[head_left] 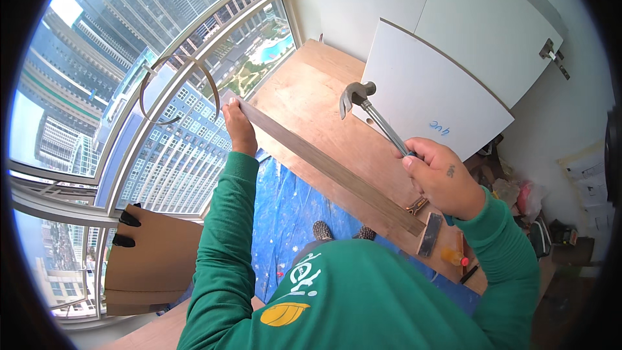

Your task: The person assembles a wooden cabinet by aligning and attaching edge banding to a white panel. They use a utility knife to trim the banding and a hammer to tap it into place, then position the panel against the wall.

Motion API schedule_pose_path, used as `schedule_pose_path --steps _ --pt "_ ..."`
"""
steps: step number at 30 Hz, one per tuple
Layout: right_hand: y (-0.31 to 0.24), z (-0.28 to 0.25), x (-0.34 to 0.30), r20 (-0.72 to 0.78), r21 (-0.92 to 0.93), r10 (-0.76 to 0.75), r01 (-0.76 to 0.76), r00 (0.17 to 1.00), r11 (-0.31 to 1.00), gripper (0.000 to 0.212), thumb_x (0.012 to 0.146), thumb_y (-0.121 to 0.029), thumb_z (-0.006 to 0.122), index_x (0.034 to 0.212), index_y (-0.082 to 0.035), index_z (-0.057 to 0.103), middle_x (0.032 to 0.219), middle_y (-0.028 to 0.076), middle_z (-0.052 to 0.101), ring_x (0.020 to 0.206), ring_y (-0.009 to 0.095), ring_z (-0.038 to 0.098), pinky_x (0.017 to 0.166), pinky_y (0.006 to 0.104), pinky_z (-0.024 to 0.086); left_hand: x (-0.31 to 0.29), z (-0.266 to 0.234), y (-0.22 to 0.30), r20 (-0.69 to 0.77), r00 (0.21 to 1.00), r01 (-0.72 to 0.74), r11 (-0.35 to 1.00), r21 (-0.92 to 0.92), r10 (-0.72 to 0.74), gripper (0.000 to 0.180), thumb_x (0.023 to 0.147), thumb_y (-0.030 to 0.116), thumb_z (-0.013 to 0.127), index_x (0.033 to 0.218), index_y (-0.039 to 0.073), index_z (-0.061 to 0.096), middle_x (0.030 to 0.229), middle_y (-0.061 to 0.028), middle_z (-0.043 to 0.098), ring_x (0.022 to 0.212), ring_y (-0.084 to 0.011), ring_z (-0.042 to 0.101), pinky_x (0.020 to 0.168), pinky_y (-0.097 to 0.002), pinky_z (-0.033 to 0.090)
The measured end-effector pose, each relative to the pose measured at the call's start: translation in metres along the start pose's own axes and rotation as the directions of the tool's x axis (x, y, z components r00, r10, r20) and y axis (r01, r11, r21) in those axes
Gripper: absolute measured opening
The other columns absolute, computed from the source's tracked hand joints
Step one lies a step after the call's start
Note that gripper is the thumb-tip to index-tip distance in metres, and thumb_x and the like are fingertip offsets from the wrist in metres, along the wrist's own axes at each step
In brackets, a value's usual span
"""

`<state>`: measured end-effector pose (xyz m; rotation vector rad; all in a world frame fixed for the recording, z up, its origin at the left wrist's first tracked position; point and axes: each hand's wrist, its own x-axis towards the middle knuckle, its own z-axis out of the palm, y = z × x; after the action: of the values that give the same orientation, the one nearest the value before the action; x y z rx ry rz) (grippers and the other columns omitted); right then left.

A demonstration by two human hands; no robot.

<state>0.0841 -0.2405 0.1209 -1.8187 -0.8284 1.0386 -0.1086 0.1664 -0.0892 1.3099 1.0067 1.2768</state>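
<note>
A claw hammer (382,116) is gripped in my right hand (444,172), its metal head raised above the plywood surface. My left hand (240,126) closes around the far left end of a long, narrow wooden strip (317,162). The strip slants from that hand down to the right along the plywood (337,100), its other end near a small dark block with a wooden edge (429,234). Beside the right end of the strip lies a small tool with a dark and orange handle (417,205).
White panels (427,84) lean on the far wall. A bottle of orange liquid (453,257) is at the right, near cluttered items. Blue sheeting (285,201) covers the floor under my feet. Windows line the left, with a curved strip (214,84) and a brown board (152,256) against them.
</note>
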Motion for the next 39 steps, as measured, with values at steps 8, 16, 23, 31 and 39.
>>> schedule_pose_path --steps 8,16,23,31,39 --pt "0.016 0.040 0.007 -0.236 -0.124 -0.125 0.098 0.964 0.987 0.037 0.100 -0.015 0.065 0.135 -0.002 0.069 0.085 0.003 0.053 0.077 0.012 0.054 0.073 0.0320 0.050 0.007 0.003 0.002 0.078 0.997 -0.021 0.977 0.213 0.004 0.056 0.112 0.037 0.047 0.142 -0.010 0.048 0.124 -0.0279 0.063 0.114 -0.0349 0.060 0.104 -0.0453 0.045" --pt "0.049 0.051 0.015 -0.035 -0.572 -0.247 0.183 0.968 0.799 0.065 0.083 -0.044 0.090 0.130 -0.002 0.075 0.101 0.015 0.058 0.088 0.029 0.060 0.082 0.0398 0.052 0.001 0.019 0.021 0.034 0.993 -0.119 0.961 0.250 0.115 0.061 0.110 0.033 0.055 0.154 -0.007 0.041 0.153 -0.0317 0.048 0.141 -0.0445 0.049 0.121 -0.0477 0.037" --pt "0.047 0.042 0.023 0.160 -0.537 -0.187 0.244 0.969 0.807 0.056 0.082 -0.046 0.090 0.111 0.000 0.077 0.100 0.019 0.059 0.093 0.034 0.062 0.081 0.0451 0.051 -0.031 0.018 0.118 -0.028 0.918 -0.365 0.869 0.333 0.396 0.072 0.108 0.035 0.061 0.161 -0.006 0.035 0.163 -0.0297 0.041 0.155 -0.0431 0.037 0.128 -0.0487 0.029" --pt "0.054 0.042 0.033 0.274 -0.461 -0.306 0.404 0.912 0.790 0.049 0.088 -0.040 0.085 0.086 0.006 0.065 0.076 0.023 0.060 0.082 0.039 0.064 0.073 0.0499 0.050 -0.162 -0.097 0.442 0.475 -0.250 -0.948 -0.313 0.055 0.843 0.067 0.112 0.044 0.051 0.162 0.000 0.040 0.162 -0.0270 0.048 0.154 -0.0424 0.044 0.126 -0.0616 0.036" --pt "0.059 0.043 0.035 0.330 -0.454 -0.342 0.466 0.880 0.760 0.054 0.088 -0.040 0.086 0.106 0.008 0.070 0.085 0.025 0.064 0.086 0.040 0.065 0.079 0.0476 0.054 -0.223 -0.074 0.464 0.894 -0.298 -0.860 -0.501 -0.100 0.334 0.069 0.111 0.041 0.055 0.163 0.001 0.038 0.164 -0.0262 0.046 0.155 -0.0421 0.042 0.127 -0.0592 0.034"
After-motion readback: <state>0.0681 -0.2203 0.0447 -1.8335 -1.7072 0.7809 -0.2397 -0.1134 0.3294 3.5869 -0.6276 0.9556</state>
